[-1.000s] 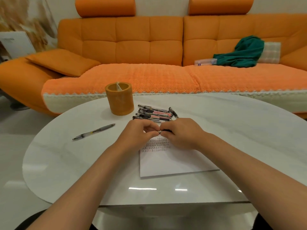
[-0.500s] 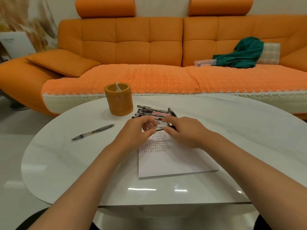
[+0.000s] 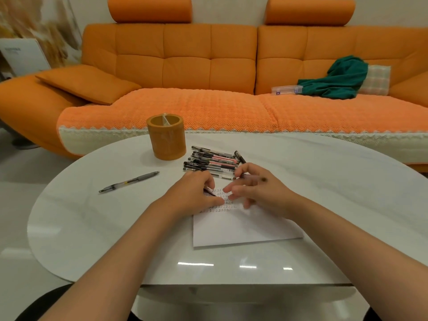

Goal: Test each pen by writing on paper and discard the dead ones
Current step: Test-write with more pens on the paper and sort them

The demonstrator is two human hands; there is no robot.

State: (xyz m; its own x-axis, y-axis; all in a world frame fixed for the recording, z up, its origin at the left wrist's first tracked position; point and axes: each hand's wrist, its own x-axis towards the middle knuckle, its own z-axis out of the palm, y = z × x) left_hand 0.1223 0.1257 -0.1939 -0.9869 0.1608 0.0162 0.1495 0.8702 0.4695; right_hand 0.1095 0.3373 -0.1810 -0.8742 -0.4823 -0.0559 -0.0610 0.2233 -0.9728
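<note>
Plastic pen (image 3: 249, 176) pinched in right hand (image 3: 261, 193).

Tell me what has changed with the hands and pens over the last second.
The hands, pinched together on one pen over the paper, have pulled apart. The left hand now holds a short dark piece, probably the cap. The right hand keeps the pen. The pen pile, lone pen and cup have not moved.
</note>
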